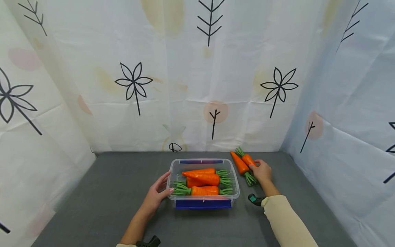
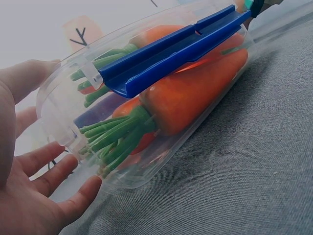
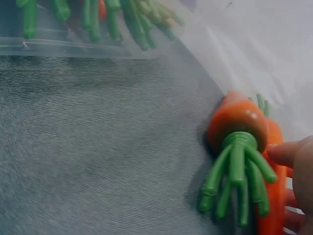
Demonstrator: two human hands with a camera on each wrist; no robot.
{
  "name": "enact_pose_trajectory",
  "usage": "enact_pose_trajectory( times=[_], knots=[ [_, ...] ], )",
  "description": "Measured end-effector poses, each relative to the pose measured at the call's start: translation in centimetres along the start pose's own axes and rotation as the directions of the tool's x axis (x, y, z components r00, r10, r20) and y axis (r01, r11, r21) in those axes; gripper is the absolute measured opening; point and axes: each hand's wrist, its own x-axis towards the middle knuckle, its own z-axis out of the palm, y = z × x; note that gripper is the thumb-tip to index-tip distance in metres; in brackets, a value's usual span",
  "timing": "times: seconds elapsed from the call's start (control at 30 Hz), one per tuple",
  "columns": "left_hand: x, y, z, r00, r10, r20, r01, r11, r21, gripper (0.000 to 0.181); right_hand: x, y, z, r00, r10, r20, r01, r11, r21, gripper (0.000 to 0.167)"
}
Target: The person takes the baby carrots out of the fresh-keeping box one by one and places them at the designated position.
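Several orange toy-like carrots with green tops (image 1: 203, 178) lie in a clear plastic box (image 1: 236, 192) with blue side clips. My left hand (image 1: 155, 193) rests against the box's left side, thumb at the rim; in the left wrist view its spread fingers (image 2: 54, 178) touch the clear wall. Right of the box, two more carrots lie side by side. My right hand (image 1: 262, 170) pinches the farther carrot (image 1: 248, 160) near its thick end. The nearer carrot (image 3: 238, 122) lies beside it, green top toward me. Some of the right fingers are hidden behind the held carrot.
A grey cloth-covered table (image 1: 123, 185) lies under everything. Behind it and on both sides hang pale patterned curtains (image 1: 185, 85). The blue clip (image 2: 171, 58) on the box's near side hangs outward.
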Motion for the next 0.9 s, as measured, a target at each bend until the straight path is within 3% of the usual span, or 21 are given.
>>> enact_pose_trajectory(
  times=[0.23, 0.4, 0.73, 0.9],
  knots=[
    [-0.1, 0.1, 0.0, 1.0, -0.003, 0.0, 0.003, 1.0, 0.0, 0.063, 0.5, -1.1, -1.4, 0.999, 0.007, 0.042, -0.008, 0.999, 0.035, 0.045],
    [-0.1, -0.1, 0.0, 1.0, -0.007, -0.003, 0.007, 1.0, 0.0, 0.063, 0.8, -2.7, -2.6, 0.998, -0.043, 0.035, 0.04, 0.997, 0.064, 0.047],
    [-0.2, 0.3, 0.0, 1.0, -0.006, 0.004, 0.006, 1.0, -0.017, 0.063, 0.7, -7.9, -3.6, 0.99, -0.126, 0.067, 0.115, 0.982, 0.148, 0.044],
    [-0.3, 0.4, 0.0, 1.0, 0.012, 0.014, -0.011, 1.0, -0.024, 0.063, -0.5, -10.5, -3.7, 0.975, -0.196, 0.104, 0.165, 0.953, 0.254, 0.043]
  ],
)
